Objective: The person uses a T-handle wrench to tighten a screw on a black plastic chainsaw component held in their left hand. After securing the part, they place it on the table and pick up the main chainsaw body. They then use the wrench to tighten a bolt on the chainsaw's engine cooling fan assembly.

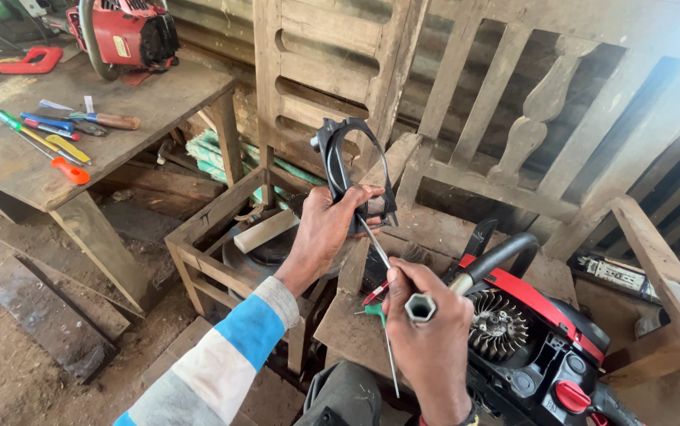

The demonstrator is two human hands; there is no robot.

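Black plastic cover (pixel 353 170) is held upright in the clenched left hand (pixel 330 225), above a wooden stool (pixel 198 237). A socket wrench (pixel 420 306) is gripped tightly in the right hand (pixel 428 331), beside an opened red chainsaw (pixel 541 335).

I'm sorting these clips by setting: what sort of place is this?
Probably a small repair workshop, rough and informal: a red chainsaw lies opened beside the hands, screwdrivers lie on a worn wooden bench, and another red chainsaw sits at its back.
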